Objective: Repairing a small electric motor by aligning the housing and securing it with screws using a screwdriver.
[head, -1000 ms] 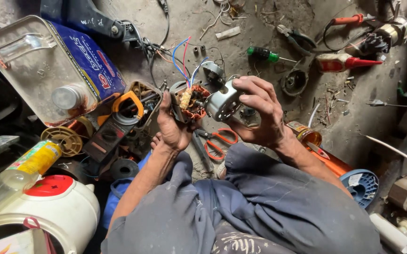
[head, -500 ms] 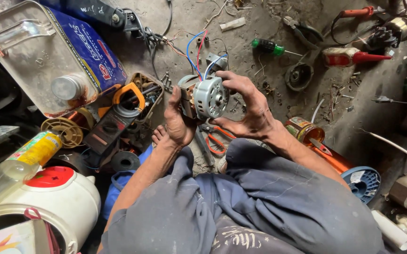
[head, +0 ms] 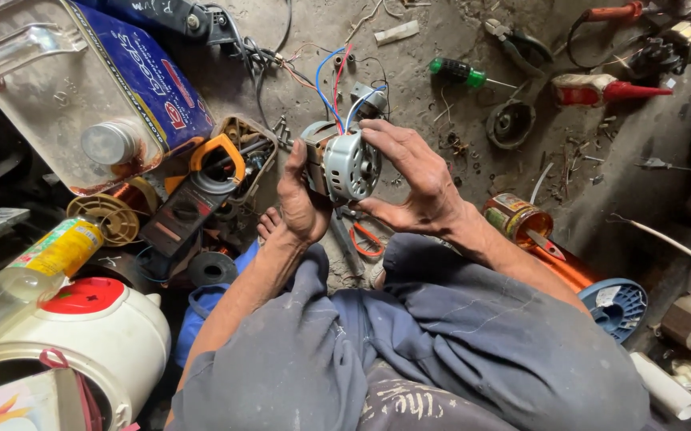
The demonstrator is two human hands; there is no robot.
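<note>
Down on the dirty concrete floor [head: 441, 48] it's total workshop chaos, so biggest stuff first: a battered metal oil tin [head: 66, 96] with a blue side lies top left, a white plastic tub with a red lid [head: 82, 319] sits bottom left, and a yellow-labelled bottle [head: 42, 259] rests just above that. Further right you've got a blue spool [head: 621, 307], a small rusty can [head: 517, 217], a red-handled tool [head: 601, 89] and a green-handled screwdriver [head: 461, 73]. Right in the middle, held up over the person's lap, is a small grey electric motor [head: 341, 164] with blue and red wires [head: 331, 84] trailing up and away from it. Left hand [head: 297, 203] is wrapped round the back of the motor, thumb pointing up along its side, fingers closed on it. Right hand [head: 413, 179] comes in from the other side, fingers spread and curled over the end cap, thumb underneath, so it's pinched between both. My worry: those thin wires look like they'd snag or tear off if the motor gets twisted, and with greasy hands it could slip and drop onto the clutter below.
</note>
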